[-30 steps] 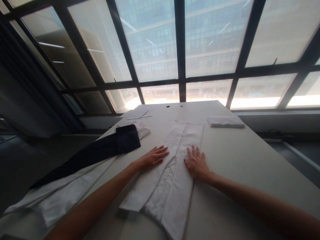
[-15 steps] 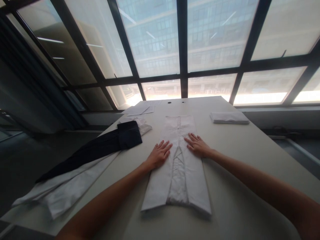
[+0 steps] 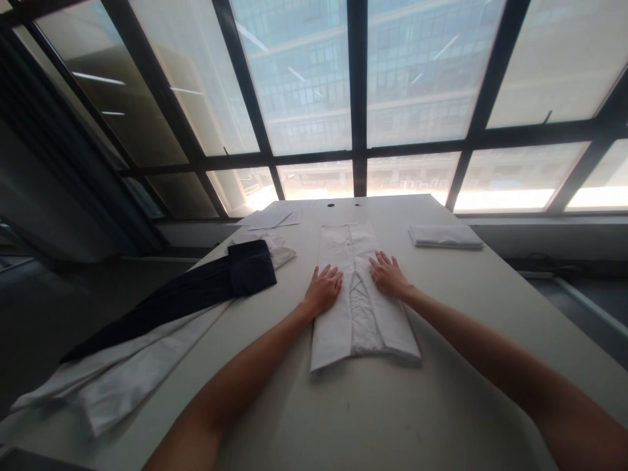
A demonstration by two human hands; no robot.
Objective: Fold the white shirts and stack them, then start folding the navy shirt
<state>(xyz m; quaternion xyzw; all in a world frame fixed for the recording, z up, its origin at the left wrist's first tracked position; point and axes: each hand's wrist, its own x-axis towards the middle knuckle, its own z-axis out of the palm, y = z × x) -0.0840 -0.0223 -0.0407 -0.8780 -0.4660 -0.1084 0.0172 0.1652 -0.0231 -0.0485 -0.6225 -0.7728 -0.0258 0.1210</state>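
Observation:
A folded white garment, perhaps a shirt (image 3: 333, 327), lies long and narrow on the white table (image 3: 314, 418) in front of me. Its two sides are turned in towards a middle line, which parts into a wrinkled gap at the near end. My left hand (image 3: 324, 288) rests flat on its left side, fingers spread and pointing away from me. On the right side my right hand (image 3: 389, 275) lies palm down, also with fingers stretched out. Neither hand grips the cloth.
Dark navy clothing (image 3: 196, 288) and white cloth (image 3: 142, 366) lie along the left edge, partly hanging over it. Paper sheets (image 3: 275, 219) are at the back left. A folded white stack (image 3: 445, 237) sits at the back right. Windows (image 3: 412, 72) rise behind the table.
The white garment has slid away from me, its near end shifting right as well. Both hands have moved slightly farther away with it, staying flat on the cloth.

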